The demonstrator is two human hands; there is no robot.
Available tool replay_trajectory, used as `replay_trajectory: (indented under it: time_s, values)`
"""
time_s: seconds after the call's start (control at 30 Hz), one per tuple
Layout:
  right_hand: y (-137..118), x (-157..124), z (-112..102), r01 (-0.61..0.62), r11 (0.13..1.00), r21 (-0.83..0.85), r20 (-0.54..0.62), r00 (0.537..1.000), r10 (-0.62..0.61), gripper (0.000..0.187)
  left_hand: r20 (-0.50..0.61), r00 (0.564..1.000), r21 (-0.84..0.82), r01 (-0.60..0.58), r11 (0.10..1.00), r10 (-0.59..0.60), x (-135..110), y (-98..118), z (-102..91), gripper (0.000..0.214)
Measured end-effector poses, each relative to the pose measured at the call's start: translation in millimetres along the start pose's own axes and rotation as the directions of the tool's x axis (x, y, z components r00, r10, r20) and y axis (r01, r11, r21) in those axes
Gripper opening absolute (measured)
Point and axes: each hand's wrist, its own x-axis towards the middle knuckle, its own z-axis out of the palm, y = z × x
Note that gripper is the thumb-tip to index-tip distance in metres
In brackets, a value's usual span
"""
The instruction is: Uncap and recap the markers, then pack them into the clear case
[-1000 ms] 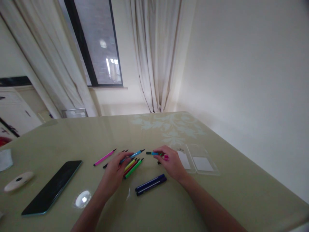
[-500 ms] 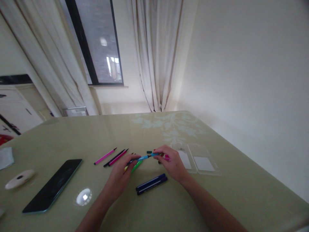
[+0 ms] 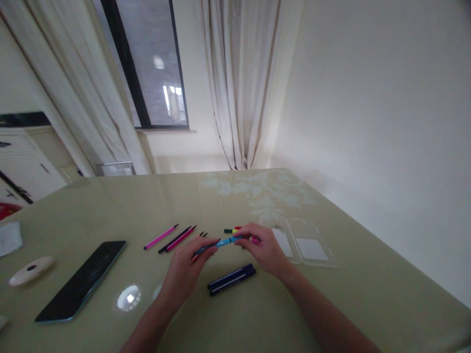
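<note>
A light blue marker [image 3: 221,242] is held level between both hands just above the table. My left hand [image 3: 186,272] pinches its near end. My right hand [image 3: 263,250] pinches the far end, where the cap sits. Under and behind the hands lie loose caps [image 3: 231,230] and red and green markers [image 3: 198,252], partly hidden. Two dark blue markers [image 3: 231,279] lie side by side in front of my right hand. A pink marker [image 3: 160,237] and two darker ones [image 3: 176,239] lie to the left.
A clear plastic case [image 3: 300,245] lies open to the right of my right hand. A dark phone [image 3: 81,282] and a white oval object [image 3: 31,269] are at the left. The wall runs along the table's right edge [image 3: 368,235].
My left hand lifted the light blue marker from the pile and carried it right; my right hand has pushed the cap onto it. Both hands now hold it.
</note>
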Motion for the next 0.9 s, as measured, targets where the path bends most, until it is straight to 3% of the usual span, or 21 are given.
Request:
replay_trajectory:
  time_s: [0.37, 0.5, 0.6, 0.67, 0.73, 0.9]
  values:
    - [1.0, -0.7, 2.3, -0.016, 1.0, -0.002, 0.046, 0.999, 0.016, 0.018, -0.055, 0.998, -0.016, -0.007, 1.0, 0.006, -2.6, -2.0, 8.8, 0.024]
    - [8.1, 2.5, -0.3, -0.087, 0.996, -0.004, 0.042, 0.995, 0.087, 0.022, 0.029, 0.998, 0.052, 0.047, 0.998, -0.048, -4.0, -4.1, 13.7, 0.026]
    - [18.1, 6.4, -9.7, -0.109, 0.994, -0.031, -0.09, 0.99, 0.106, 0.026, 0.116, 0.99, 0.105, 0.068, 0.992, -0.08, -5.9, -7.7, 18.2, 0.027]
    - [26.8, 8.2, -16.3, -0.106, 0.986, -0.128, -0.192, 0.978, 0.08, 0.026, 0.151, 0.985, 0.15, 0.062, 0.987, -0.085, -7.2, -10.1, 21.0, 0.026]
    - [35.9, 8.6, -19.7, -0.092, 0.956, -0.277, -0.208, 0.978, 0.034, 0.025, 0.183, 0.98, 0.188, 0.044, 0.981, -0.079, -8.6, -11.7, 23.4, 0.023]
    - [49.8, 4.8, -11.0, -0.047, 0.781, -0.623, -0.038, 0.999, 0.03, 0.019, 0.271, 0.962, 0.207, -0.034, 0.978, -0.024, -12.3, -9.3, 26.9, 0.018]
